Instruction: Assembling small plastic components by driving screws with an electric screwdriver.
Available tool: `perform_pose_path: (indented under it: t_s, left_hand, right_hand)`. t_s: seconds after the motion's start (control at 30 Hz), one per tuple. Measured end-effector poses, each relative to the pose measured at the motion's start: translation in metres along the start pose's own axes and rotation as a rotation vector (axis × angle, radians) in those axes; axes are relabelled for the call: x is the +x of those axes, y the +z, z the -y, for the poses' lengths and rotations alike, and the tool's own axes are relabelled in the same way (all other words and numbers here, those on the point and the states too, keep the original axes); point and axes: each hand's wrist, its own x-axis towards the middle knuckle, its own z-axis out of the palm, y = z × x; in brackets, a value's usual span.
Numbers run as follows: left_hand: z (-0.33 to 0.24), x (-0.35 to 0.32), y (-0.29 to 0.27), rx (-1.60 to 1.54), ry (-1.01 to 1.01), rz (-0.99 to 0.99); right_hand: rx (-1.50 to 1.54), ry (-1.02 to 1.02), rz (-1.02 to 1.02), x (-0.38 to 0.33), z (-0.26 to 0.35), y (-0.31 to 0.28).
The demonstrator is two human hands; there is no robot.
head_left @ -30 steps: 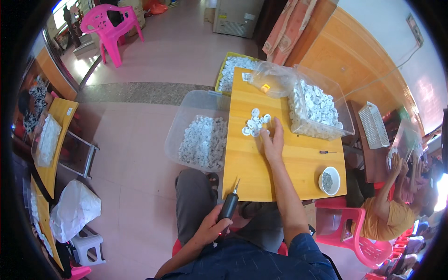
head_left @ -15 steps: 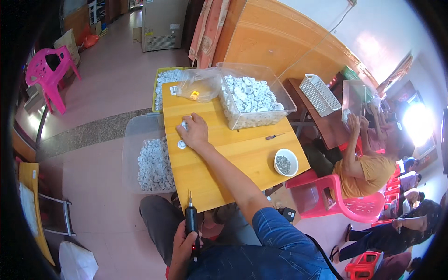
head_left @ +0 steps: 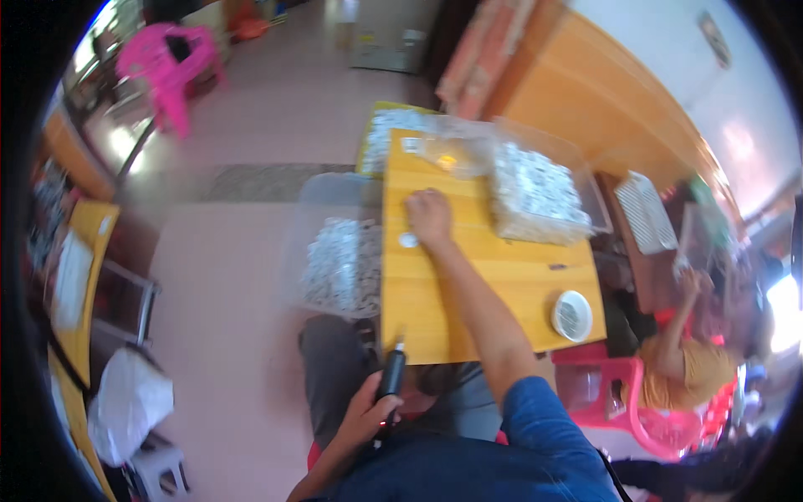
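Note:
My left hand (head_left: 372, 410) is wrapped round a slim black electric screwdriver (head_left: 390, 376), its bit pointing up past the table's front edge. On the yellow wooden table (head_left: 468, 318), toward the left edge, my right hand (head_left: 429, 217) rests with its fingers curled down. Blur and the hand itself hide what may lie in those fingers. Just below them lies a small white round piece (head_left: 407, 240). A large clear bin (head_left: 544, 230) full of white pieces stands at the table's far right. Near the right front corner sits a white bowl (head_left: 577, 333) of small grey metal parts.
Left of the table, a clear tub (head_left: 293, 276) holds many white pieces; a yellow crate (head_left: 368, 151) of them stands behind. A clear plastic bag (head_left: 456, 151) and a small screwdriver (head_left: 559, 267) lie on the table. Someone in an orange shirt (head_left: 690, 372) sits at right.
The whole view has swung left and blurred, so the table sits farther right in the picture. Both hands keep much the same places, the left still holding the electric screwdriver.

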Motion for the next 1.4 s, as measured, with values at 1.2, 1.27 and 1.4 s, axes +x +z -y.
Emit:
perform_pose_path:
  t_s: [1.2, 1.27, 1.4]
  left_hand:
    - [-0.005, -0.006, 0.003, -0.097, 0.033, -0.036]
    - [-0.004, -0.009, 0.000, -0.099, 0.037, -0.054]
    - [0.007, -0.004, -0.004, -0.141, 0.061, -0.012]
  right_hand:
    - [-0.234, 0.154, 0.167, -0.022, 0.069, -0.020]
    - [-0.235, 0.162, 0.188, -0.023, 0.079, -0.015]
    - [-0.285, 0.064, 0.075, -0.024, 0.057, 0.002]
